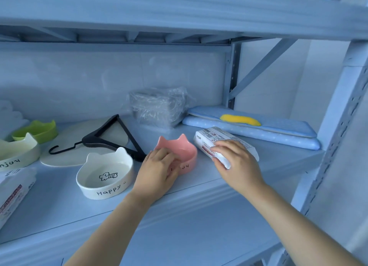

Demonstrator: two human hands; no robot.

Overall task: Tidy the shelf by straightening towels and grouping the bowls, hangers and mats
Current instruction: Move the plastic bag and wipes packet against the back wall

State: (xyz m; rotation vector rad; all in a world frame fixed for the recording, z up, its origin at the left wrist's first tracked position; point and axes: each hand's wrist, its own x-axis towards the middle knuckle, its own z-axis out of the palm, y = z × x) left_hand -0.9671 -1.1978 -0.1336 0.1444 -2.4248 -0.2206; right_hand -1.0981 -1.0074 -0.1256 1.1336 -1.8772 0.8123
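Now L hand (159, 166) grip clamps pink bowl (187, 153) rim, ears rearward; R hand (239, 162) grip clamps white pkt (215, 138) lying back-left/front-right.

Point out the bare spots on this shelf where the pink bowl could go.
Bare shelf lies right of the white packet, in front of the blue mats; a smaller patch sits between the white bowl and the left packet. The left back is crowded: hanger, green bowl, pale bowl.

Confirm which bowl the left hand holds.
The pink bowl, rightmost; left hand grips its rim. The white bowl, cream bowl and green bowl sit untouched.
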